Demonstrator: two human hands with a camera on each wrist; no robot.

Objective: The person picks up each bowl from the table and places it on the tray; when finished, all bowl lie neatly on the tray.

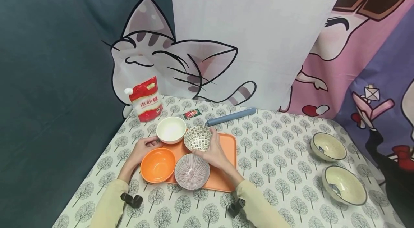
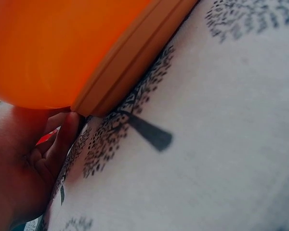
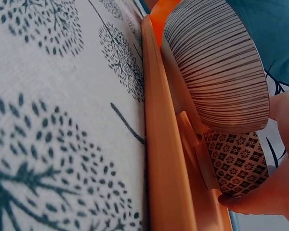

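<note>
My right hand (image 1: 211, 152) grips the side of a small bowl with a dark grid-like flower pattern (image 1: 197, 138), at the back of an orange tray (image 1: 228, 149). In the right wrist view a fingertip reaches under that patterned bowl (image 3: 236, 161). A purple-grey striped bowl (image 1: 192, 171) sits in front of it, close to my thumb. At the tray's left end, my left hand (image 1: 143, 150) has its fingers curled at the tray edge, between a white bowl (image 1: 171, 130) and an orange bowl (image 1: 157, 165). The left wrist view shows fingertips against the tray's corner (image 2: 94, 103), below the orange bowl.
Behind the tray stand a red-and-white sugar pouch (image 1: 147, 102), a small green-and-red packet (image 1: 192, 114) and a blue-grey stick-like roll (image 1: 231, 116). Two cream bowls (image 1: 328, 147) sit at the right on the tree-print cloth (image 1: 268, 156). Curtains border the table's back and left.
</note>
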